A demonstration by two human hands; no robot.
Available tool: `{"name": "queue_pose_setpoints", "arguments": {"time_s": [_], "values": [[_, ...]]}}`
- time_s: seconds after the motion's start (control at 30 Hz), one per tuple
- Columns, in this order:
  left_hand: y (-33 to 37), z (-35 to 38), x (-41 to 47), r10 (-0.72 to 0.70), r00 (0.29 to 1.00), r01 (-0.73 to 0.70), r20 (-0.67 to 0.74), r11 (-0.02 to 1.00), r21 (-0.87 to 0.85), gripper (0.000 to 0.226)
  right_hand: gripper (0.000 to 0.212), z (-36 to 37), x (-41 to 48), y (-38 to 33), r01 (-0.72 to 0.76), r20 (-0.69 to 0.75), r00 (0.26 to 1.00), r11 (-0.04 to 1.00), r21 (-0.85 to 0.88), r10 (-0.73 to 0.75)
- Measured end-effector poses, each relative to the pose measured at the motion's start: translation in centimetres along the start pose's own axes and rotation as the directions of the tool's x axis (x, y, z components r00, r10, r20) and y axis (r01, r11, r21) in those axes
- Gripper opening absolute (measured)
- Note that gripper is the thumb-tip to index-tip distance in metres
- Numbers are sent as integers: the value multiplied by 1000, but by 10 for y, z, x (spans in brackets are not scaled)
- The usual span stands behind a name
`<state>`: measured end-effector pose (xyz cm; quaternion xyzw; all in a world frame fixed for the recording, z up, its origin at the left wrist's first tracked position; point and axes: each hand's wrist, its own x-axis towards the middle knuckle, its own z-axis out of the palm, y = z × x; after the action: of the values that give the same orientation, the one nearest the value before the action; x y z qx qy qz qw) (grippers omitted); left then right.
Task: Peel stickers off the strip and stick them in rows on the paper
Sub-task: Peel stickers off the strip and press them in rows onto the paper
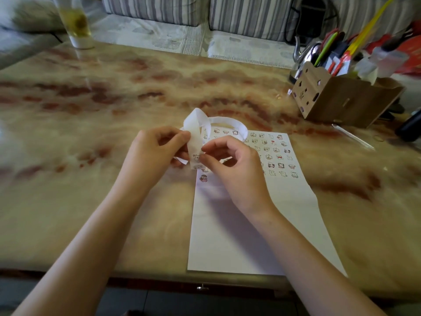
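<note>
The white paper (pixel 250 224) lies flat on the glossy marble-patterned surface (pixel 91 179), its near edge close to the surface's front rim; its near part is bare and smooth. Above the paper's left far part, the left hand (pixel 155 153) holds the thin, half-transparent strip (pixel 194 142), fingers pressed together on its side. The right hand (pixel 232 163) is just beside it, thumb and forefinger pinched on the lower end of the strip, where small printed stickers (pixel 196 158) show. The strip curls in a loop behind the hands. On the paper's far part, small cartoon stickers stand in rows (pixel 273 151). Far right of the paper is a brown cardboard box (pixel 341 103) with pens; far left, a blurred glass (pixel 76 21).
</note>
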<state>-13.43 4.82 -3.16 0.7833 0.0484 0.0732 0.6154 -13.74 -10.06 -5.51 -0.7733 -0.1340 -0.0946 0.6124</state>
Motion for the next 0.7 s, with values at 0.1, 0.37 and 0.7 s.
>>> {"name": "queue_pose_setpoints", "arguments": {"time_s": [0.1,0.37,0.7], "values": [[1,1,0,1,1000,-1,24,1000,1,23,9,0,2,0,-2,-27,1000,1000,16,3],[0,3,-1,-8,996,4,91,999,40,16,8,-1,4,2,-5,-79,997,1000,29,7],[-3,5,0,6,997,-11,80,998,59,15,6,-2,2,3,52,-60,997,995,-87,-58]]}}
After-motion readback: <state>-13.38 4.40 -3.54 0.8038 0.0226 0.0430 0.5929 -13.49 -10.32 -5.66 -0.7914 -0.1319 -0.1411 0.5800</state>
